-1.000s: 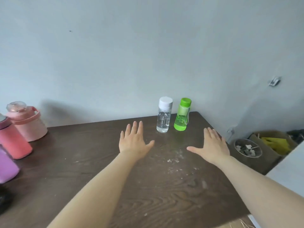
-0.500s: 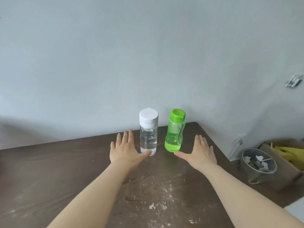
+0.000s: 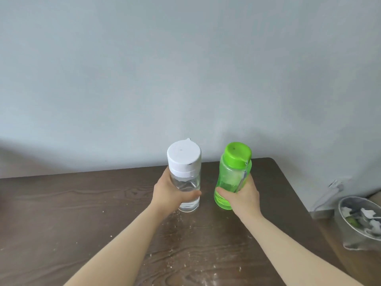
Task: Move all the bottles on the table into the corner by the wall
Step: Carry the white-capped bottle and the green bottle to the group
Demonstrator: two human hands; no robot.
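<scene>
1. Half a second ago both hands lay flat and open on the table [image 3: 61, 213] near the bottles; now each is wrapped round one.
2. The left hand [image 3: 171, 193] grips the clear bottle [image 3: 185, 182] at its lower body; the right hand [image 3: 243, 198] grips the green bottle [image 3: 231, 178] likewise.
3. Both bottles are upright, side by side, near the table's far right corner by the wall [image 3: 185, 69]. I cannot tell whether their bases touch the top.
4. Progress, as I judge it: these two are close to the corner and need only a short shift. No other bottles show in this view.
5. The table is dark woodgrain, scattered with pale crumbs. A bin [image 3: 358, 219] of scraps stands beyond its right edge.
</scene>
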